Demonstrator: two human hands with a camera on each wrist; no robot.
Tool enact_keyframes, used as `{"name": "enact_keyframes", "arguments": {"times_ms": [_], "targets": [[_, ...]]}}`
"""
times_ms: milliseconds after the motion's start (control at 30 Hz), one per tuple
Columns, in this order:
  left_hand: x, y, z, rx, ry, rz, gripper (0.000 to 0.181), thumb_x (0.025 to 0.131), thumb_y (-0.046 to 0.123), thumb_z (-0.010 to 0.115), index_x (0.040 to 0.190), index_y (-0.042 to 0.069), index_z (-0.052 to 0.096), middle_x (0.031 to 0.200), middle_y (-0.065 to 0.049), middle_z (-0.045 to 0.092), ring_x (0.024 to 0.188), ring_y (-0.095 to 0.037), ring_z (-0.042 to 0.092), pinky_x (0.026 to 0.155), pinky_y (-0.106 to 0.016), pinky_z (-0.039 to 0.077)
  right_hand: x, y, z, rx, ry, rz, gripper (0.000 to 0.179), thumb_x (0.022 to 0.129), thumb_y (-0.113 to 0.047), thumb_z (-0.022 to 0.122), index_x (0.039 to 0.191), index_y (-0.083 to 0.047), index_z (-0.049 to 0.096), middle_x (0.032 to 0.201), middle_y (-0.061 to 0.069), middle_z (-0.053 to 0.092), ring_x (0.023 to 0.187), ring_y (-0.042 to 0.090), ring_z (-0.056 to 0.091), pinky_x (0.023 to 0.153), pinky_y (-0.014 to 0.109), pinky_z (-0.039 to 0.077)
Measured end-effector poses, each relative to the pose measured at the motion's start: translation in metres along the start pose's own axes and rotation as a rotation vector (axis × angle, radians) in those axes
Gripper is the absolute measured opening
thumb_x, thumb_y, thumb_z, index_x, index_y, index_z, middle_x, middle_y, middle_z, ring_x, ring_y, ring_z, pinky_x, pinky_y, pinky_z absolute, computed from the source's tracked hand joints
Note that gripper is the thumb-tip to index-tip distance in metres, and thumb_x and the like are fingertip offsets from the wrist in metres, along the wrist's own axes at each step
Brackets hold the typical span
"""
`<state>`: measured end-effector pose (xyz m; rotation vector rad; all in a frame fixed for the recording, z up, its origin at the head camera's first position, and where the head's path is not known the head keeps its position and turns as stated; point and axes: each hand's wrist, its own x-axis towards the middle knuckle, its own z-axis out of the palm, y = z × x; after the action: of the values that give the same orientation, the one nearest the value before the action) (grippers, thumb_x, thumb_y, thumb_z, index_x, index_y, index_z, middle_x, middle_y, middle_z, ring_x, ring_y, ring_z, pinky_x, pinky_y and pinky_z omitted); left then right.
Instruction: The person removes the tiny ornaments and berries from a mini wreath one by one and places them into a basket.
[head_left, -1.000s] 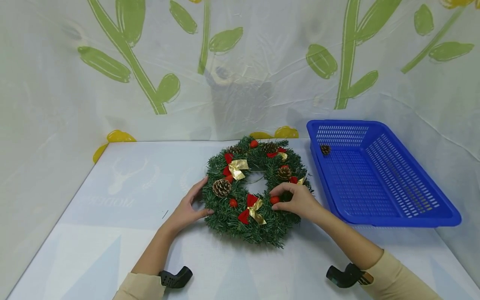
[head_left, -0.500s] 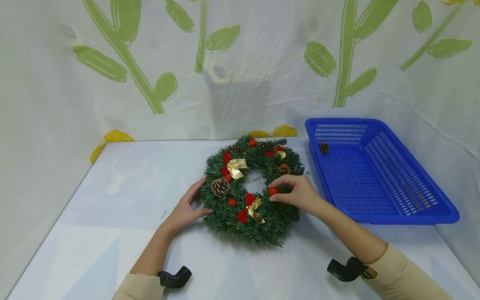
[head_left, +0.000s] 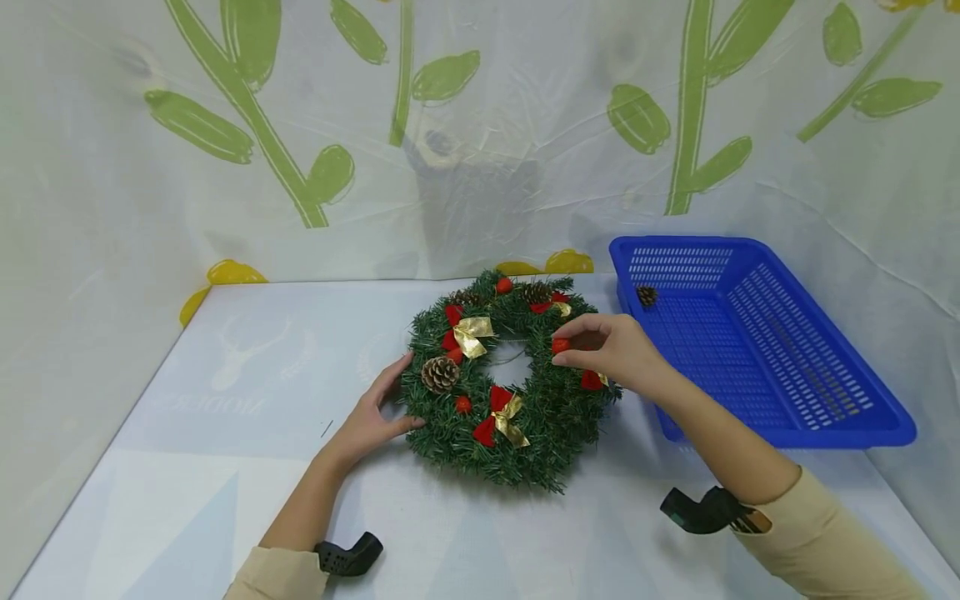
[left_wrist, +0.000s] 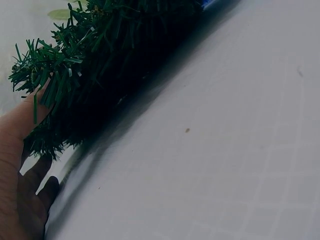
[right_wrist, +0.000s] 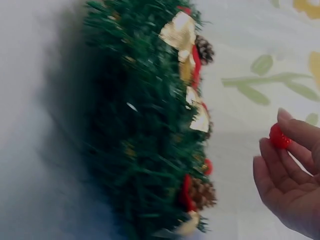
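Note:
My right hand (head_left: 618, 354) pinches a small red ball (head_left: 560, 345) between thumb and fingertips, above the right side of the wreath. In the right wrist view the red ball (right_wrist: 278, 136) is lifted clear of the greenery. The green wreath (head_left: 555, 433) lies flat on the table, dressed with a pine cone (head_left: 440, 375), red and gold bows (head_left: 472, 335) and other red balls (head_left: 463, 405). At its left edge my left hand (head_left: 375, 417) grips the branches, thumb towards me. Some of its fingers show beneath the greenery (left_wrist: 75, 100) in the left wrist view.
A blue plastic basket (head_left: 873, 429) stands to the right, close to the wreath, with one small pine cone (head_left: 647, 296) in its back left corner. A white sheet with printed green leaves (head_left: 637, 119) hangs behind the white table (head_left: 247, 467).
My right hand has moved up and away from me with the red ball, from the lower right of the wreath to its right middle. The left hand stays on the wreath.

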<state>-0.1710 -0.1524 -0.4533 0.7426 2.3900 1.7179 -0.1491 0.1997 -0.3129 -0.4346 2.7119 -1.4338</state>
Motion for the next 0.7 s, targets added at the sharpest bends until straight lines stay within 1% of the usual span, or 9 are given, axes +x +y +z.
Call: {"name": "enact_keyframes", "arguments": {"times_ms": [133,233,333,433,567,700], "targets": [[0.000,0.000,0.000,0.002,0.000,-0.006,0.092,0.078,0.014,0.077,0.152,0.025,0.023,0.157,-0.003,0.020,0.142,-0.032,0.018,0.113,-0.058,0.016,0.004,-0.006,-0.010,-0.018,-0.001,0.003,0.030,0.080,-0.016,0.075,0.106,-0.003,0.069,0.094,0.011,0.071,0.079,0.010,0.067,0.069,0.030,0.057],[0.000,0.000,0.000,0.005,0.000,-0.009,0.092,0.077,0.014,0.077,0.152,0.026,0.023,0.157,-0.003,0.020,0.142,-0.032,0.018,0.113,-0.058,0.016,0.006,-0.010,-0.017,-0.013,-0.010,0.013,0.030,0.081,-0.016,0.075,0.107,-0.002,0.068,0.093,0.011,0.071,0.080,0.014,0.068,0.071,0.032,0.057],[0.001,0.000,0.000,0.013,-0.001,-0.008,0.092,0.078,0.015,0.077,0.152,0.026,0.022,0.157,-0.004,0.020,0.142,-0.033,0.018,0.112,-0.059,0.017,0.009,-0.014,-0.024,-0.006,-0.006,0.020,0.031,0.081,-0.016,0.075,0.107,-0.001,0.068,0.093,0.012,0.071,0.082,0.019,0.069,0.072,0.031,0.057],[0.001,0.000,0.000,0.016,-0.001,-0.008,0.092,0.078,0.015,0.077,0.151,0.027,0.022,0.157,-0.003,0.020,0.142,-0.033,0.018,0.112,-0.059,0.016,0.012,-0.017,-0.031,-0.006,0.012,0.026,0.033,0.081,-0.017,0.075,0.108,-0.001,0.068,0.093,0.011,0.071,0.081,0.015,0.068,0.073,0.031,0.057],[0.000,0.000,0.000,0.007,-0.002,-0.006,0.092,0.078,0.014,0.077,0.151,0.026,0.023,0.157,-0.003,0.020,0.143,-0.033,0.017,0.113,-0.059,0.016,0.016,-0.017,-0.039,-0.007,0.022,0.042,0.036,0.081,-0.021,0.076,0.109,-0.001,0.067,0.093,0.007,0.071,0.080,0.007,0.066,0.073,0.027,0.056],[0.000,-0.001,0.000,-0.001,-0.002,0.007,0.092,0.078,0.013,0.076,0.152,0.024,0.023,0.157,-0.004,0.020,0.143,-0.032,0.018,0.113,-0.058,0.017,0.021,-0.015,-0.047,0.005,0.028,0.061,0.037,0.080,-0.021,0.076,0.110,-0.001,0.067,0.092,0.001,0.071,0.082,0.008,0.066,0.073,0.022,0.055]]}}
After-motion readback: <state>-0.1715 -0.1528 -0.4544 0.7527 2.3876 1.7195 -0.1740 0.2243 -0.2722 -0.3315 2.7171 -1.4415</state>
